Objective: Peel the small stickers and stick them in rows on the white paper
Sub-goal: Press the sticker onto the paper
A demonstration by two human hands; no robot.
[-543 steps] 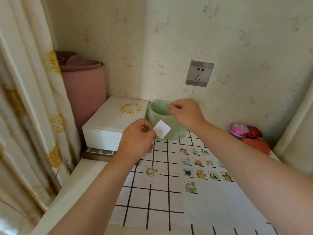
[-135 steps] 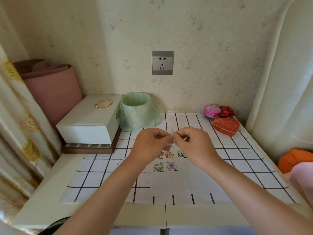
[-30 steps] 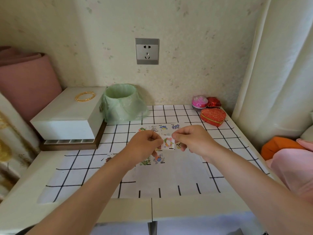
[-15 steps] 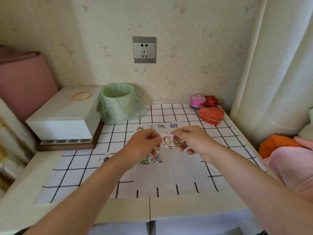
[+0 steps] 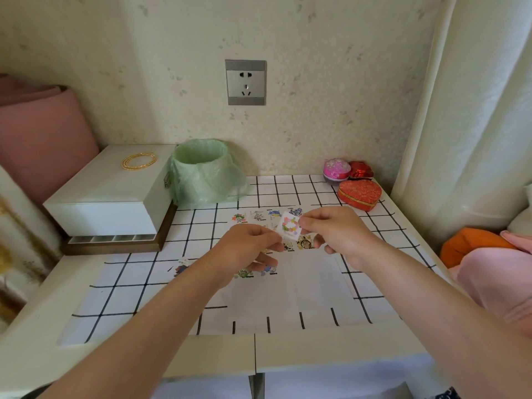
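Beneath our hands lies the grid-patterned white surface (image 5: 374, 272) with the plain white paper sheet (image 5: 288, 289), where small colourful stickers (image 5: 305, 242) already sit in rows beyond and under our fingers. Between both hands, held above the paper, is the small square sticker with a flower wreath (image 5: 288, 226). We judge it featherlight, limp and tacky once peeled, so it is best taken by its edges or a corner. Our left hand (image 5: 247, 249) pinches its lower left corner; our right hand (image 5: 334, 228) pinches its right edge, both forearms reaching forward.
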